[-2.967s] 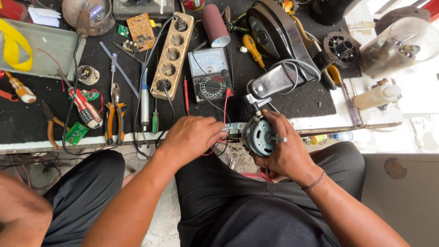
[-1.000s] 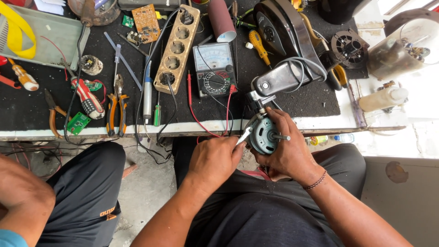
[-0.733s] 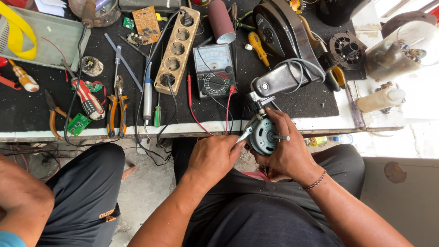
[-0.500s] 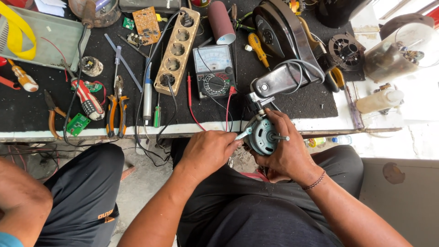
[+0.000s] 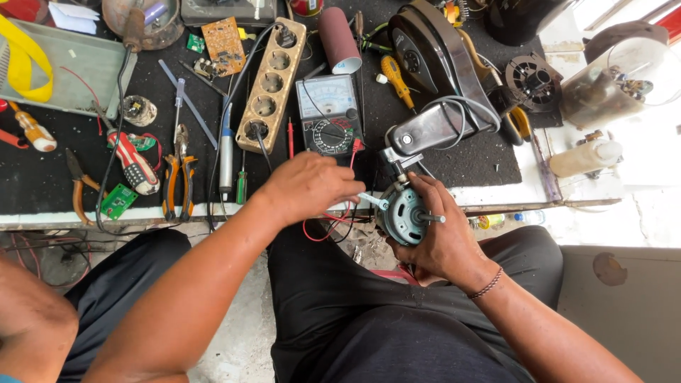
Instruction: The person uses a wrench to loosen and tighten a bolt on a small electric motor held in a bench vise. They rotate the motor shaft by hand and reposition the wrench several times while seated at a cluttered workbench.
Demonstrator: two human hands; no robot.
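My right hand (image 5: 443, 245) wraps around a small electric motor (image 5: 404, 213) and holds it firmly just off the near edge of the workbench (image 5: 496, 159), above my lap. The motor's round grey face points up, and its short shaft sticks out to the right. My left hand (image 5: 308, 186) sits just left of the motor with the fingers pinched narrow around a slim probe (image 5: 372, 201); the probe's pale tip touches the motor's left side. How tightly the fingers press on the probe, I cannot tell — the back of the hand covers them. Red leads (image 5: 323, 230) loop below the left hand and hang over the bench edge.

On the black mat, far of the left hand, lies an analogue multimeter (image 5: 328, 113) with its dial facing up. To its left runs a beige power strip (image 5: 271, 85), angled — one plug is seated in its near socket. Orange-handled pliers (image 5: 177, 181) and a blue-handled tool (image 5: 225, 152) lie near the left edge. A clothes iron (image 5: 433, 78) rests on its side right of the meter.
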